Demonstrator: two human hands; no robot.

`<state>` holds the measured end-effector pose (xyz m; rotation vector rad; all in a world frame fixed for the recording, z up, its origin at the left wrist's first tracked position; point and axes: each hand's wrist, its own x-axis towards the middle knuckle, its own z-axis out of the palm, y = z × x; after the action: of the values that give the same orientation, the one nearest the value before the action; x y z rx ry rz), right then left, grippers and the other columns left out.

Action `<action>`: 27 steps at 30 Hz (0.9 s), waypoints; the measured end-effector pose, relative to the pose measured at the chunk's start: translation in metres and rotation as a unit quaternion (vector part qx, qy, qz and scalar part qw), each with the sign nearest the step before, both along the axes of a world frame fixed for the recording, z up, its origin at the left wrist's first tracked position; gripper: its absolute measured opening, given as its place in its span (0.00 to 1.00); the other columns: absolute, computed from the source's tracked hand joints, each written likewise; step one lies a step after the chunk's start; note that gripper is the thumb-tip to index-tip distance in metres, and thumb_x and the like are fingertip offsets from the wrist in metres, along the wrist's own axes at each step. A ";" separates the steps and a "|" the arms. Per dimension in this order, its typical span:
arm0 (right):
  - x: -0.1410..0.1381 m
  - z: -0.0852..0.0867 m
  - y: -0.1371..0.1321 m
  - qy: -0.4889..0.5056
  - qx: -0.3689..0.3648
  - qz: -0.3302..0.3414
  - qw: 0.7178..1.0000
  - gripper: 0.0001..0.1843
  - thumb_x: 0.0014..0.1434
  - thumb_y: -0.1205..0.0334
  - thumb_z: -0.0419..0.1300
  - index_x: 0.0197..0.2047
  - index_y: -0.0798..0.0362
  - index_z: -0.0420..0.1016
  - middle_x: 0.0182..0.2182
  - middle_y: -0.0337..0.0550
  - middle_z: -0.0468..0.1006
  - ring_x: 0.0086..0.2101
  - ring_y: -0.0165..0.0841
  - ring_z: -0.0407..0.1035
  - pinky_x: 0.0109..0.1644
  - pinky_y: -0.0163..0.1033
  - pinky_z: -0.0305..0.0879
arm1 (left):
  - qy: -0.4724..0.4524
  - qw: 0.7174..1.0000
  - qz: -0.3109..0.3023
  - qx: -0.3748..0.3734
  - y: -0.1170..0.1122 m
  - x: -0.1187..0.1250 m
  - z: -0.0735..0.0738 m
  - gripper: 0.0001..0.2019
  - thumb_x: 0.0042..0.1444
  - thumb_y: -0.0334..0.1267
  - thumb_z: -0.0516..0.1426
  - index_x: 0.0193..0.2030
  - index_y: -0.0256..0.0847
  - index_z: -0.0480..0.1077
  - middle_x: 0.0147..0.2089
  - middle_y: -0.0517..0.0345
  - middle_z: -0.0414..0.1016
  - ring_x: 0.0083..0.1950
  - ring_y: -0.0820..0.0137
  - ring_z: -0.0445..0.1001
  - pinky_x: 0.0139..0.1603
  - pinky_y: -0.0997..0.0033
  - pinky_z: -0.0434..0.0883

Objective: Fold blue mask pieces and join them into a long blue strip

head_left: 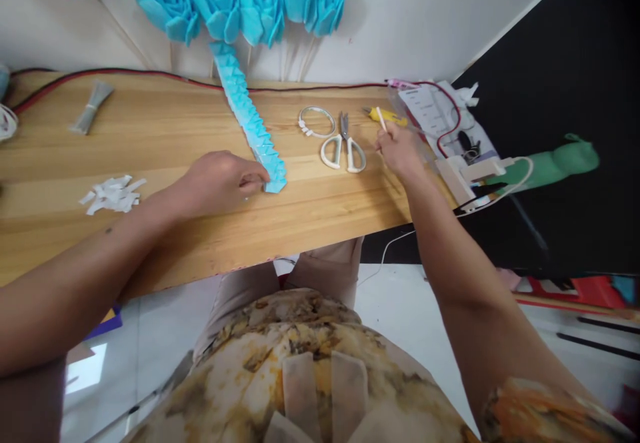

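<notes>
A long strip of light blue folded pieces (249, 113) runs from the wall side down the wooden table. My left hand (220, 180) has its thumb and finger closed at the strip's near end, on the left edge. Over the right part of the table, my right hand (400, 148) grips a short white stick (381, 119) that points up from the fingers. Just behind that hand lies a yellow tool with a dark tip (387, 116), partly covered by the hand. White-handled scissors (344, 143) rest between my hands, beside a roll of clear tape (317, 122) with white bits on its rim.
Several blue flowers on thin sticks (215, 0) lean against the wall. A pile of white paper scraps (113, 194) and a tied bundle of thin strips (93, 106) lie at left. A power strip (453, 180), cables and a green bottle-shaped item (555, 166) sit at right.
</notes>
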<state>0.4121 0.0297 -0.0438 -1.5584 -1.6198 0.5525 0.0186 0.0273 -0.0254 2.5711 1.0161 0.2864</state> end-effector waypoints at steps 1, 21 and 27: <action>0.000 -0.007 -0.003 -0.103 -0.012 -0.056 0.993 0.08 0.70 0.63 0.55 0.43 0.54 0.76 0.26 0.40 0.75 0.31 0.32 0.70 0.42 0.42 0.65 | 0.002 1.000 0.012 -0.009 0.001 0.000 0.001 0.14 0.61 0.40 0.53 0.43 0.45 0.80 0.33 0.58 0.81 0.31 0.68 0.73 0.35 0.71 0.60; -0.155 0.023 -0.053 -0.226 0.144 0.165 0.949 0.16 0.69 0.63 0.53 0.54 0.46 0.79 0.54 0.49 0.79 0.55 0.48 0.71 0.61 0.59 0.64 | -0.001 0.997 0.075 0.017 0.002 -0.041 0.037 0.15 0.64 0.45 0.53 0.41 0.43 0.80 0.34 0.54 0.81 0.34 0.67 0.74 0.37 0.69 0.61; -0.188 0.023 -0.045 -0.220 0.136 0.258 0.931 0.15 0.69 0.63 0.55 0.52 0.47 0.81 0.54 0.49 0.80 0.55 0.46 0.71 0.62 0.57 0.62 | 0.085 0.992 0.004 0.092 -0.032 -0.033 0.015 0.17 0.68 0.44 0.53 0.49 0.37 0.80 0.41 0.46 0.79 0.42 0.59 0.75 0.43 0.61 0.65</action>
<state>0.2242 -0.0148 -0.0205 -1.0886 -2.3655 0.2298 -0.0139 -0.0050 -0.0109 2.7975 1.1054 0.1704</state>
